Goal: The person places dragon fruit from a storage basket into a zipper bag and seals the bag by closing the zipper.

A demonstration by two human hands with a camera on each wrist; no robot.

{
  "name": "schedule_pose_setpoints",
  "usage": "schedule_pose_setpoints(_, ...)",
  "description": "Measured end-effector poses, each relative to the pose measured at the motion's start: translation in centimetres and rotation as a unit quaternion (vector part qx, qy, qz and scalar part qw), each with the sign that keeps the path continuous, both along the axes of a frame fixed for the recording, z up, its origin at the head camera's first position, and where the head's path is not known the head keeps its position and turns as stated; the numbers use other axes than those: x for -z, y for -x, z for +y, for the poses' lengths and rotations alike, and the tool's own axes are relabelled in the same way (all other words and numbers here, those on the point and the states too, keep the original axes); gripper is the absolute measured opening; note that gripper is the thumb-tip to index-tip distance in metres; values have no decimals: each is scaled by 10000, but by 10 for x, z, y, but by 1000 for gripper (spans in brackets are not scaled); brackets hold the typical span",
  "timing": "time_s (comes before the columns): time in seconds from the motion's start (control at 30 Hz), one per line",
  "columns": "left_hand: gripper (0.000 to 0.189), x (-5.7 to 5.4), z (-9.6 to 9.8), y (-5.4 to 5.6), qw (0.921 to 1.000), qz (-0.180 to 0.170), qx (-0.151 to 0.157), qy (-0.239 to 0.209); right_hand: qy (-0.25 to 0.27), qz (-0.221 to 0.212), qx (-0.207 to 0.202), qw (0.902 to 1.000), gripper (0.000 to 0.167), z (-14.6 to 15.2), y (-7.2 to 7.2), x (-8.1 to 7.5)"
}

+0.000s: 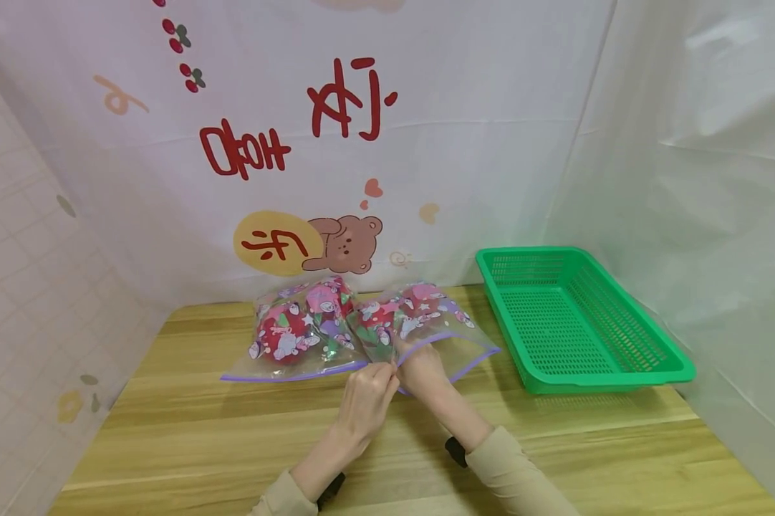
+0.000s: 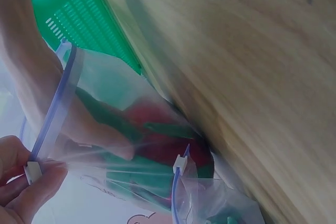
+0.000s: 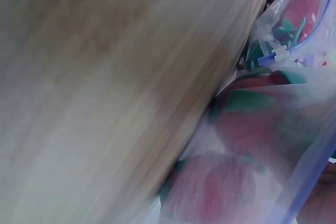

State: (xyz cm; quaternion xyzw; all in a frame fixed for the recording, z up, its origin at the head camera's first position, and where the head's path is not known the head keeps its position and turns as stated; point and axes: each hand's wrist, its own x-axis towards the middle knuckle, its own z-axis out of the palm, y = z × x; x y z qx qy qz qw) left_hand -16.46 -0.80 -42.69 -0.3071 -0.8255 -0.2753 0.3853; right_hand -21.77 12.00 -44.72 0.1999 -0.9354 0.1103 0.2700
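Observation:
In the head view my left hand (image 1: 366, 400) pinches the near left edge of a clear printed zip bag (image 1: 460, 347) with a purple seal. The left wrist view shows my thumb and finger at its white slider (image 2: 33, 172). My right hand (image 1: 422, 368) reaches through the bag's open mouth. Seen through the plastic, its fingers lie against red stuff (image 2: 181, 149) with green leaf-like parts; whether they grip it is unclear. Rounded red shapes (image 3: 210, 190) show inside the bag in the right wrist view.
A second printed zip bag (image 1: 278, 370), holding similar red and green things, lies on the left, beside the first. A green slotted basket (image 1: 619, 378) stands on the right of the wooden table (image 1: 233, 444). White printed cloth (image 1: 465, 143) hangs behind.

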Motion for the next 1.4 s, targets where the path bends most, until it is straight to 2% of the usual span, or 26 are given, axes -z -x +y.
schedule_pose_setpoints(0.17, 17, -2, -1, 1, 9999, 17, 114, -73, -111, 273, 144, 9995, 40, -5, 2, -2)
schedule_pose_setpoints(0.33, 13, -3, -5, 4, 9989, -317, 177, -309, 38, 144, -122, 9998, 34, -3, 6, 0)
schedule_pose_setpoints(0.43, 9, -6, -8, 5, 9971, -629, 131, -396, 510, -549, -516, 9959, 38, 4, 6, -1)
schedule_pose_setpoints(0.57, 6, -10, -11, 6, 9943, -993, 145, -366, 1108, -1708, -1100, 9728, 56, 19, -2, -8)
schedule_pose_setpoints(0.63, 6, -10, -13, 6, 9927, -1141, 190, -339, 1151, -2023, -1352, 9631, 63, 28, -7, -14)
schedule_pose_setpoints(0.67, 6, -11, -14, 5, 9924, -1169, 219, -307, 1059, -2008, -1427, 9634, 61, 33, -10, -17)
schedule_pose_setpoints(0.77, 6, -10, -17, 6, 9912, -1248, 380, -206, 622, -1468, -1407, 9771, 47, 51, -20, -28)
schedule_pose_setpoints(0.87, 14, -9, -22, 6, 9920, -1132, 553, -48, 86, -391, -912, 9950, 20, 70, -31, -38)
schedule_pose_setpoints(0.93, 20, -7, -26, 6, 9931, -976, 651, 80, -199, 363, -583, 9974, 16, 82, -35, -43)
schedule_pose_setpoints(1.03, 21, -4, -31, 7, 9957, -555, 668, 321, -395, 1019, -240, 9937, 28, 98, -39, -46)
schedule_pose_setpoints(1.1, 18, -2, -33, 9, 9968, -223, 591, 488, -495, 1072, -194, 9928, 42, 107, -40, -46)
schedule_pose_setpoints(1.23, 16, 2, -34, 13, 9964, 387, 232, 718, -793, 524, 34, 9955, 73, 121, -43, -39)
schedule_pose_setpoints(1.3, 16, 3, -35, 14, 9955, 588, 59, 740, -992, 475, 212, 9937, 80, 126, -43, -33)
schedule_pose_setpoints(1.4, 15, 6, -37, 16, 9949, 700, -112, 722, -1201, 771, 398, 9890, 77, 130, -41, -25)
